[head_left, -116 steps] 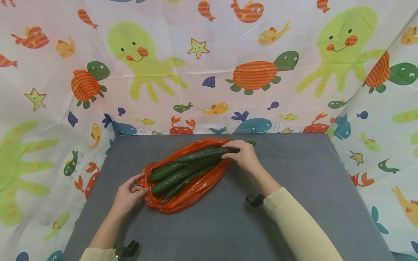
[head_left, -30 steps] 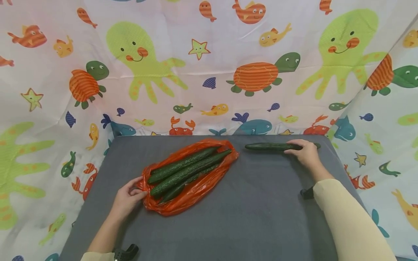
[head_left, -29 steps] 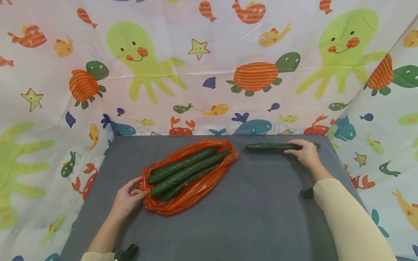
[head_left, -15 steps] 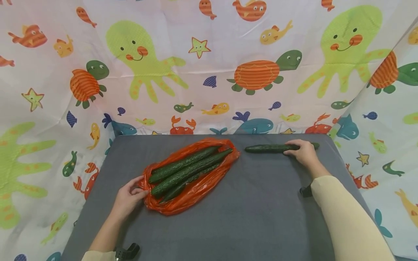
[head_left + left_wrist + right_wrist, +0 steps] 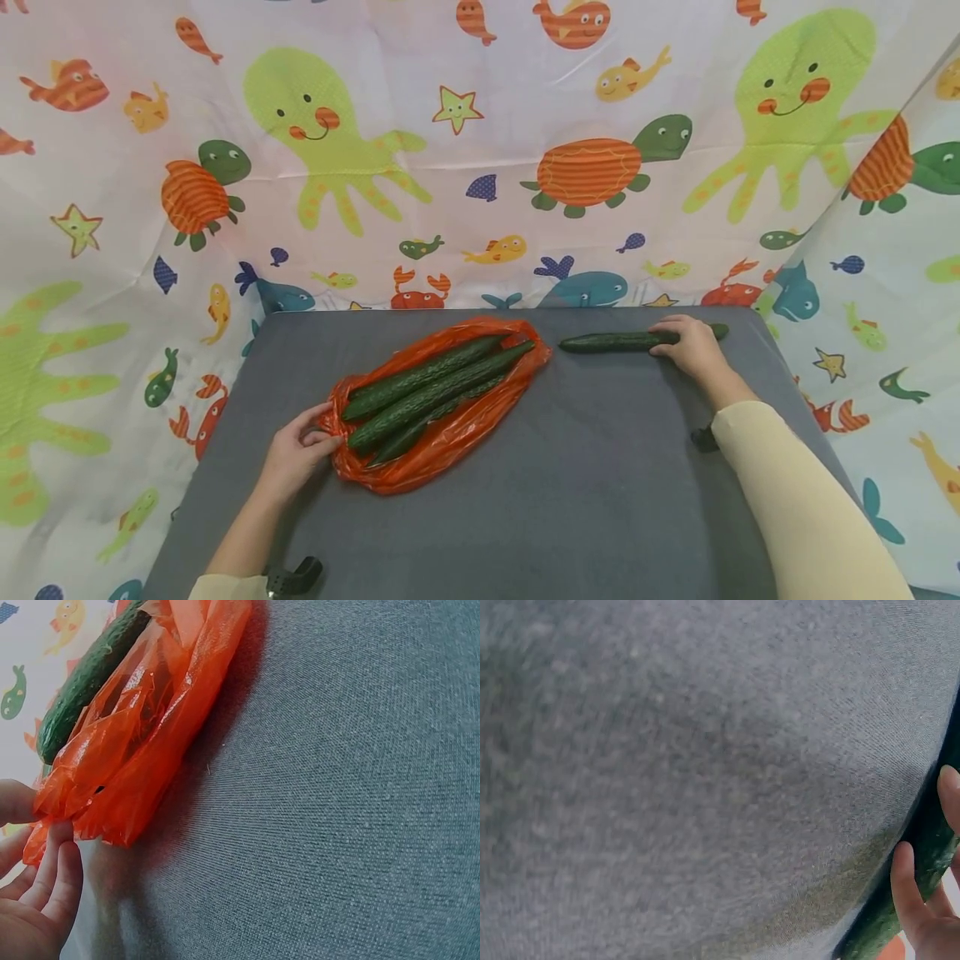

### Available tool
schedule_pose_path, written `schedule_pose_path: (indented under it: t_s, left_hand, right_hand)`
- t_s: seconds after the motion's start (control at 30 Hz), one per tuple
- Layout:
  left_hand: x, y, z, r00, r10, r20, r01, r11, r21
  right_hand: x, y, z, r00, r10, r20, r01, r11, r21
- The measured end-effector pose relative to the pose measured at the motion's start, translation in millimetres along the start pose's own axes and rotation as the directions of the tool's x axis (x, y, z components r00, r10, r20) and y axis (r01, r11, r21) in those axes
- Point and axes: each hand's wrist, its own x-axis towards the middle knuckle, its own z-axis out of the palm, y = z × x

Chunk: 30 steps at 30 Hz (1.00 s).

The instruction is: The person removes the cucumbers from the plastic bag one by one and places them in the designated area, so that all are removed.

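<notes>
Left hand: pinches crinkled orange-red plastic bag, long green cucumbers just beyond. Right hand: holds single dark-green cucumber.

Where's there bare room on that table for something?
The gray table is barest between left arm and right arm, in front of the orange bag and lone cucumber. A smaller patch lies at the far-left corner, behind the bag. Crowded: the narrow gap between bag and cucumber.
</notes>
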Motion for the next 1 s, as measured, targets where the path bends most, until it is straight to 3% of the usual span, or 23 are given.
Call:
schedule_pose_path:
  t_s: [0.2,0.33,0.57,0.77,1.0]
  left_hand:
    - [0.2,0.5,-1.6,1.000,0.012,0.003,-0.012,1.000,-0.005]
    - [0.8,-0.9,-2.3,1.000,0.023,-0.003,-0.023,1.000,-0.006]
    - [-0.3,-5.1,-0.6,1.000,0.013,-0.004,-0.013,1.000,-0.011]
    - [-0.2,-3.9,0.0,1.000,0.009,-0.008,-0.009,1.000,-0.020]
    - [0.6,-2.0,0.3,1.000,0.008,-0.007,-0.008,1.000,-0.019]
  right_hand:
    - [0.4,-9.4,-2.9,0.998,0.047,0.036,-0.046,0.999,-0.006]
    - [0.2,-20.2,-3.3,0.999,0.051,0.001,-0.051,0.999,0.011]
    - [-1.7,-58.3,3.3,0.987,-0.080,-0.136,0.095,0.990,0.106]
    - [1.6,-89.3,9.6,0.986,-0.073,-0.147,0.104,0.970,0.220]
    - [0.5,-112.4,17.4,0.976,-0.113,-0.185,0.162,0.947,0.279]
